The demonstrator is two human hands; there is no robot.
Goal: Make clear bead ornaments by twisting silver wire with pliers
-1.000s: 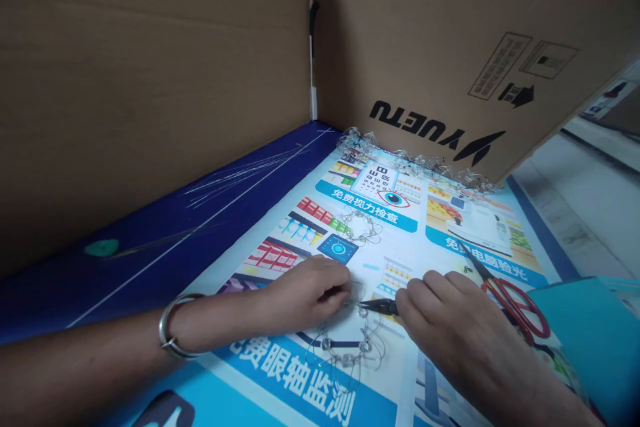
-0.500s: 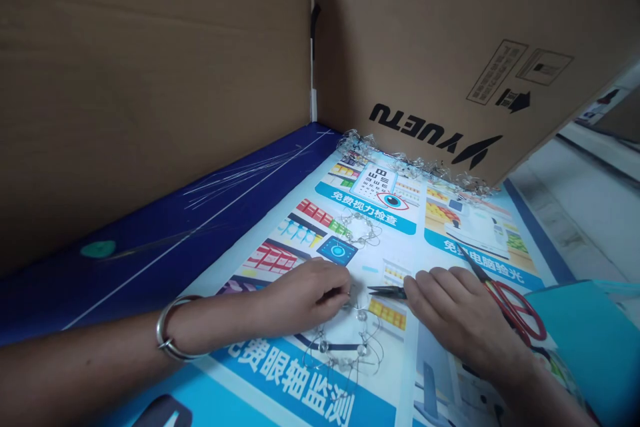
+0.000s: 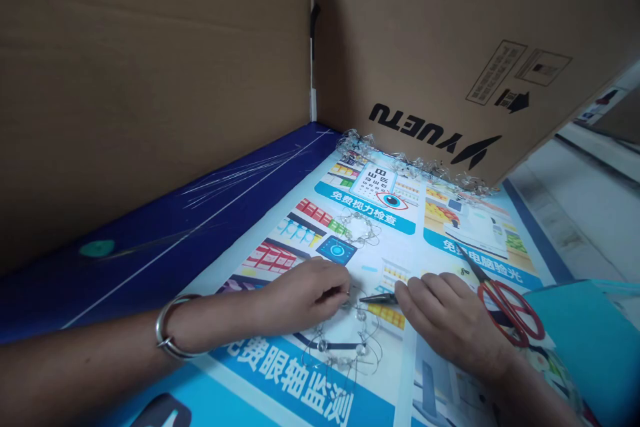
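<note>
Matt corrugated cardboard (image 3: 150, 80) is seen above a glossy printed paper poster (image 3: 295, 373); polished metal is shown by the pliers (image 3: 379, 299), and smooth red plastic by the scissors handles (image 3: 486, 303).

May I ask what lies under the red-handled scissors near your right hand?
The scissors rest on a printed poster, its blue banner by the blades; the print directly beneath is covered.

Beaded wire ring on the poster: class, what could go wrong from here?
The needle-nose pliers in the right hand point at the left hand, so a slip might nip it. Loose wire ends on the beaded ring could snag skin. The red-handled scissors beside the right hand might get knocked.
</note>
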